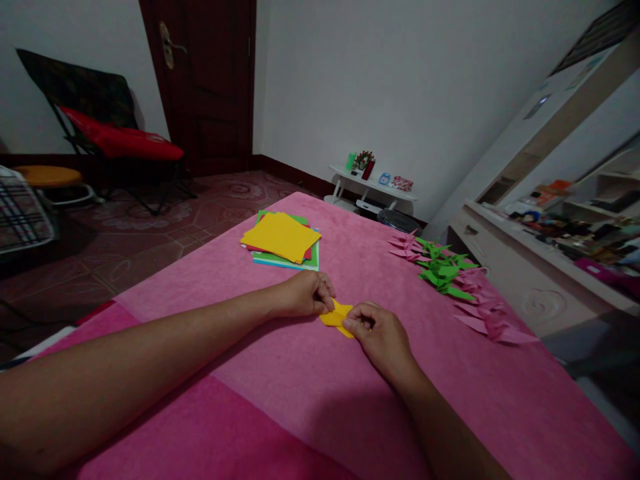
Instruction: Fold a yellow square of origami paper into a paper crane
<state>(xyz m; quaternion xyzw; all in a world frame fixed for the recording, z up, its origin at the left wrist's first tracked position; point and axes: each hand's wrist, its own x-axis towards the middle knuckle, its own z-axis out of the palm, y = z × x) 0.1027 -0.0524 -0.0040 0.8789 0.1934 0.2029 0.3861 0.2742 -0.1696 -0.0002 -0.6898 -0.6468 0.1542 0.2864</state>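
Note:
A small folded yellow paper (337, 316) lies on the pink cloth (280, 373) between my hands. My left hand (304, 294) pinches its left edge with curled fingers. My right hand (379, 331) presses and pinches its right side, fingers bent over it. Both forearms reach in from the lower left and the bottom.
A stack of coloured paper sheets (281, 239), yellow on top, lies beyond my hands. Folded green paper cranes (443, 269) and pink paper cranes (487, 317) sit along the right edge. A folding chair with a red cushion (120, 141), a dark door (210, 87) and a small white table (375, 187) stand behind.

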